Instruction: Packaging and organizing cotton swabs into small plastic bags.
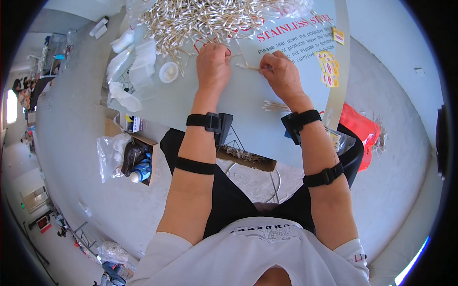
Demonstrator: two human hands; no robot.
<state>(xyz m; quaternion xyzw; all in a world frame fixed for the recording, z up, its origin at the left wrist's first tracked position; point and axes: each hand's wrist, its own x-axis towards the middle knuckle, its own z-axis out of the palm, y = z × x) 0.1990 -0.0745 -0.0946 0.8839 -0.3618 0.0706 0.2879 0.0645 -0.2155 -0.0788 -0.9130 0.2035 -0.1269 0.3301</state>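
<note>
A big loose heap of cotton swabs (205,21) with white tips and wooden sticks covers the far part of the table. My left hand (213,64) is at the heap's near edge, its fingers curled closed; whatever they pinch is hidden. To its right, my right hand (280,74) is closed, thumb against forefinger, on a few cotton swabs (249,66) whose tips point left. Below that hand a small bunch of swabs (274,106) lies on the table, partly behind my wrist. A round white tub (169,72) stands left of my left hand.
Clear plastic bags (143,62) lie at the table's left. Small yellow-and-white labels (328,69) are on its right side. A cardboard box (151,159) with bottles and bags is on the floor at left; a red bag (360,131) is at right. A swab-filled carton (245,157) sits below the table edge.
</note>
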